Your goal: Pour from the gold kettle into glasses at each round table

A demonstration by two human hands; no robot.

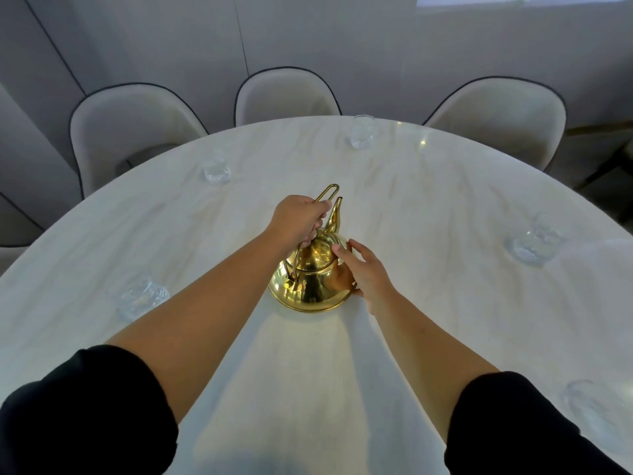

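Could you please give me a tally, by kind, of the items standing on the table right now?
Gold kettle: 1
Clear glasses: 5 (the last, near the right edge, is faint)
Total: 6

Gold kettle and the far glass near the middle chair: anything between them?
Nothing: in the head view only bare table lies between the gold kettle and that far glass.
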